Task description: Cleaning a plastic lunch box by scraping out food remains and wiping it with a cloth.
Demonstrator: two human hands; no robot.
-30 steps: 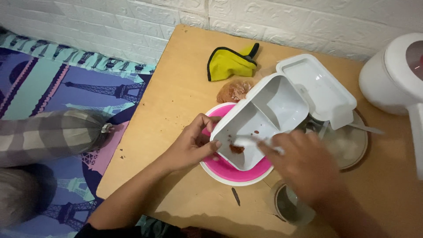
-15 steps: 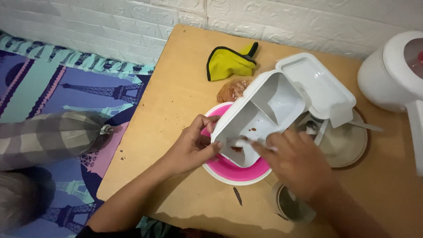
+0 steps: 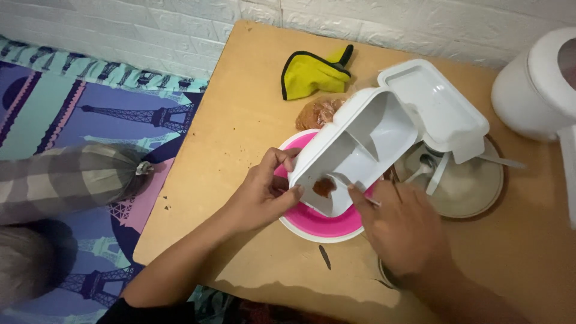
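white two-compartment lunch box, lid hinged open, tilted over the pink plate; reddish-brown food scrap in its lower compartment

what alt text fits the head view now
Left hand tilts a white divided box over a pink bowl while the right hand scrapes reddish food out with a utensil, on a wooden table.

A home living space, with a meal laid out at floor level.
A low wooden table stood against a white brick-pattern wall; left of the table lay a tower-print mat, and on it sat a white rice cooker.
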